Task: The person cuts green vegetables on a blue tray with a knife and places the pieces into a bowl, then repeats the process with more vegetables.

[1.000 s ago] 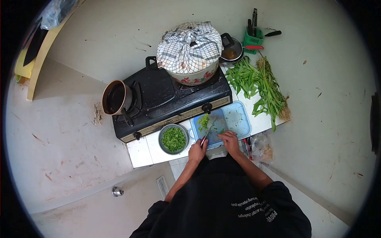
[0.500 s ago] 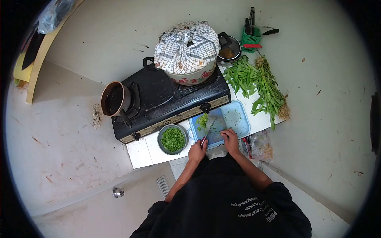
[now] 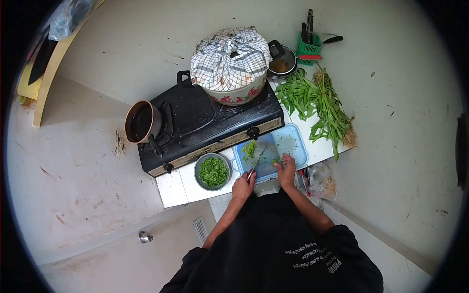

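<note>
A light-blue plastic tray (image 3: 299, 155) lies at the counter's front edge, with a darker blue board or sheet (image 3: 266, 171) inside its left part. On that sheet sits a small heap of chopped greens (image 3: 248, 149). My left hand (image 3: 241, 187) is closed round the dark red handle of a knife (image 3: 251, 174), its blade pointing away over the tray. My right hand (image 3: 287, 172) is above the tray's near side, thumb and forefinger apart. A leafy green scrap (image 3: 277, 160) shows by its fingertips. Left of the tray stands a grey bowl (image 3: 196, 176) of chopped greens (image 3: 213, 171).
Behind the tray is a black gas stove (image 3: 188, 115) bearing a cloth-covered flowered pot (image 3: 239, 97) and a saucepan (image 3: 157, 122). Bundled leafy greens (image 3: 327, 105) lie at the right. A lidded pan (image 3: 288, 61) and green utensil basket (image 3: 309, 48) stand farther back.
My right hand has lifted slightly and turned, its thumb and forefinger parting from a pinch. A green scrap now shows beside them. My left hand and the knife stay nearly still.
</note>
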The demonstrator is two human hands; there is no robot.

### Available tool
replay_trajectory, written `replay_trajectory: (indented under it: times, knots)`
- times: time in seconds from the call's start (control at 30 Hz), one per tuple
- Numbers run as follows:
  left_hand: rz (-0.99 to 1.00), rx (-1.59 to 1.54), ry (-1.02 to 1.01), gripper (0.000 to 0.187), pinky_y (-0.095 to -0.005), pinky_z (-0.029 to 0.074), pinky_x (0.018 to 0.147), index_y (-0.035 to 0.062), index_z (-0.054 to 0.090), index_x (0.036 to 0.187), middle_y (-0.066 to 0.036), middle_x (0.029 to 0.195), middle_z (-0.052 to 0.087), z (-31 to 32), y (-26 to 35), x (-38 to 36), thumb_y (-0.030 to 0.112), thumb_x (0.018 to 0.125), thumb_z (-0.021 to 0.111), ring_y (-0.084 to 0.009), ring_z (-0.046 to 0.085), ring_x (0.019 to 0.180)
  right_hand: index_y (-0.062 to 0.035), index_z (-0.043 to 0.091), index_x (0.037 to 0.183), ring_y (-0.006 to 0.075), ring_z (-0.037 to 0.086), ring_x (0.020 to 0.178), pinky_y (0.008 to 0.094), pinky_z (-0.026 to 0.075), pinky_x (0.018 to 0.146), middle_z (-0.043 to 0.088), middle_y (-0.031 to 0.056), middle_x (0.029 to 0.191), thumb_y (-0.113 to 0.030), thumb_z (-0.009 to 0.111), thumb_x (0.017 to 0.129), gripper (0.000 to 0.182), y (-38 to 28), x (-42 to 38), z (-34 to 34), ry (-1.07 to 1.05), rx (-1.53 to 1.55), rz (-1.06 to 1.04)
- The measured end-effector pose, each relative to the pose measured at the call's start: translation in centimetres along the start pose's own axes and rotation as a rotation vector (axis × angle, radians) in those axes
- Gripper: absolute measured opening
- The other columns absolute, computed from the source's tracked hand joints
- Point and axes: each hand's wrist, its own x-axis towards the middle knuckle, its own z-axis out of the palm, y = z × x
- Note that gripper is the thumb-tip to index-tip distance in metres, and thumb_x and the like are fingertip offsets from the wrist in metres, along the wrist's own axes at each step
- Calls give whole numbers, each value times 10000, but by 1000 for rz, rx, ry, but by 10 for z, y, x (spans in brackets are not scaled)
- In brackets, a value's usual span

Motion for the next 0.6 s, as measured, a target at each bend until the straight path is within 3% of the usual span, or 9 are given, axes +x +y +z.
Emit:
replay_trajectory:
  times: [0.1, 0.2, 0.4, 0.5, 0.6]
  knots:
    - [-8, -1, -17, 486, -548, 526, 698, 38, 645, 976, -263, 779, 681, -1, 1, -1, 509, 974, 527, -467, 669, 772, 15, 662, 1090, 266, 648, 837, 363, 534, 785, 649, 138, 960, 66, 734, 782, 321, 7, 1, 1, -68, 4, 25]
    - [-7, -1, -6, 481, -545, 516, 685, 30, 649, 962, -254, 764, 678, 0, 1, -2, 498, 975, 539, -462, 667, 756, 3, 666, 1133, 292, 684, 854, 369, 547, 792, 685, 163, 957, 66, 697, 818, 323, 8, 5, 0, -71, -77, -175]
    - [7, -13, -6, 480, -553, 525, 691, 32, 642, 970, -263, 762, 677, 2, -2, -4, 498, 978, 528, -469, 668, 756, -19, 654, 1224, 364, 682, 926, 414, 544, 835, 696, 217, 1019, 42, 639, 862, 367, -13, 17, -6, -245, -167, -167]
    - [14, -11, -4, 474, -555, 525, 686, 27, 639, 966, -265, 754, 674, 1, 2, -5, 489, 976, 537, -474, 664, 748, -30, 670, 1212, 375, 672, 940, 426, 538, 843, 707, 207, 1001, 55, 629, 846, 378, -27, 19, -5, -132, -126, -264]
    - [23, -20, -1, 462, -559, 523, 679, 25, 637, 963, -269, 748, 671, -1, 4, -7, 478, 974, 549, -479, 662, 744, -36, 683, 1192, 357, 665, 968, 421, 533, 848, 706, 186, 1030, 85, 610, 809, 408, -16, 22, -4, -258, -298, -265]
